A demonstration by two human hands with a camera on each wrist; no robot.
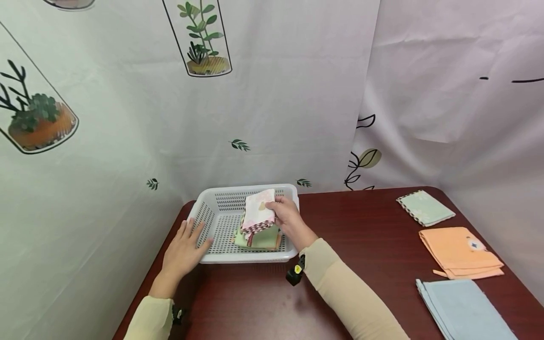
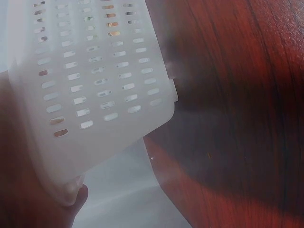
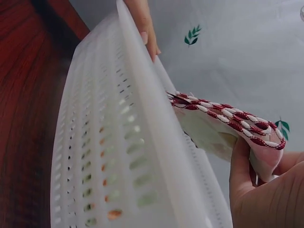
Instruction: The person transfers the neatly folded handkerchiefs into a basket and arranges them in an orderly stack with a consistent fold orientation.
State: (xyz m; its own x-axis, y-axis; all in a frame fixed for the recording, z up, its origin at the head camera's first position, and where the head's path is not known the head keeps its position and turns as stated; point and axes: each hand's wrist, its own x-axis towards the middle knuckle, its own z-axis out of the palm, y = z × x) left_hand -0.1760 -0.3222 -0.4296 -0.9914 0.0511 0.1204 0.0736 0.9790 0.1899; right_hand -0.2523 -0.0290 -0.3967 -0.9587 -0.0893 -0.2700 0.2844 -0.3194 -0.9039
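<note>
My right hand pinches a folded white-and-pink small towel by its right side, thumb on top. The towel's braided red-and-white edge shows in the right wrist view. It is tilted over the white plastic basket, partly covering a folded green towel inside on the right. At the basket's left rim lies my left hand, its fingers straight and spread. In the left wrist view the basket's slotted wall fills much of the picture, hiding most of that hand.
Along the table's right side lie a pale green folded towel, an orange one and a light blue one. The dark red table meets a printed cloth wall behind the basket and cloth on both sides.
</note>
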